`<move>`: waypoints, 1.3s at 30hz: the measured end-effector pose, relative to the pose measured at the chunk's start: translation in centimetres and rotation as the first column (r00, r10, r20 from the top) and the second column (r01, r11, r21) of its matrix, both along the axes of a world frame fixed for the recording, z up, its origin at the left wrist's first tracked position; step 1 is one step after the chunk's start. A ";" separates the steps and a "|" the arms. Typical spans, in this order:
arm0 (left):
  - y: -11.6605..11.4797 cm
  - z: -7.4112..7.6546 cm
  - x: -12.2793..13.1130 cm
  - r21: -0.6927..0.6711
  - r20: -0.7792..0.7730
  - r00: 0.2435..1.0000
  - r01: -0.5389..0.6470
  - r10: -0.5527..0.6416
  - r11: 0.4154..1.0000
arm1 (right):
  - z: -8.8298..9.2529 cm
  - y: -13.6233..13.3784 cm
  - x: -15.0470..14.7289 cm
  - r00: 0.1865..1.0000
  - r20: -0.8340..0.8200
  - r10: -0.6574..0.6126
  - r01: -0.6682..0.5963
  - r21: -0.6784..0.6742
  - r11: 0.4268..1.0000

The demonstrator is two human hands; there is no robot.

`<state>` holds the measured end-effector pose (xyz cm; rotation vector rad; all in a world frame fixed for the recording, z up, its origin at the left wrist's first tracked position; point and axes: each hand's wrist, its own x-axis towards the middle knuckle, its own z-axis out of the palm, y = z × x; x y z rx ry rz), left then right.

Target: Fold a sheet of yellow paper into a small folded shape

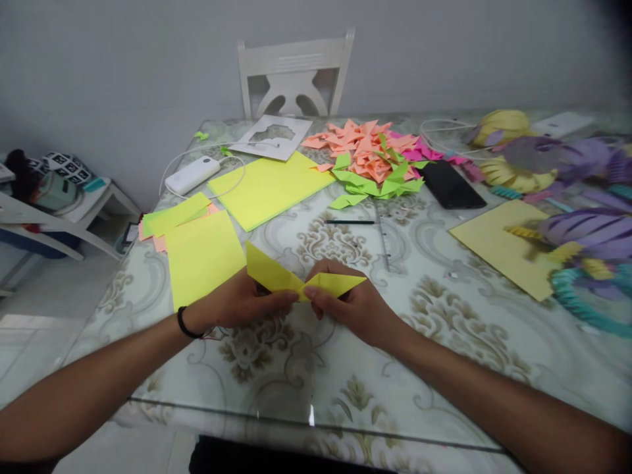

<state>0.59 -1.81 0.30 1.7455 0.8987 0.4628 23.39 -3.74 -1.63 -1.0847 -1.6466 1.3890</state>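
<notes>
One folded yellow paper is held between the two hands, with one wing raised above the left hand and the other spread over the curled fingers of the right hand. Both hands are closed in a pinch, and the paper's narrow middle is gripped near the two thumbs. One black band is worn on the left wrist. Just beside the left hand, one yellow sheet is laid flat. Beyond the hands, one dark pen and one clear ruler are seen. Farther off, folded pieces are heaped, too overlapped to be counted. Beyond the right hand, one black phone is placed.
</notes>
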 end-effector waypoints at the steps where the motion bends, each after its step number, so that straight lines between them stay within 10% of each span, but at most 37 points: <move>1: 0.0 0.0 0.0 0.001 0.003 1.000 0.000 0.000 1.000 | 0.0 0.0 -0.1 1.000 -0.012 0.010 -0.010 -0.025 1.000; 20: 0.6 0.6 0.1 -0.201 0.105 0.994 0.039 -0.018 0.979 | 0.1 0.1 0.1 0.994 0.098 -0.038 0.027 0.102 0.994; 39: 0.2 0.0 0.1 0.101 0.049 0.998 0.034 -0.039 0.994 | 0.3 -0.1 -0.1 0.999 0.047 -0.016 0.015 0.021 1.000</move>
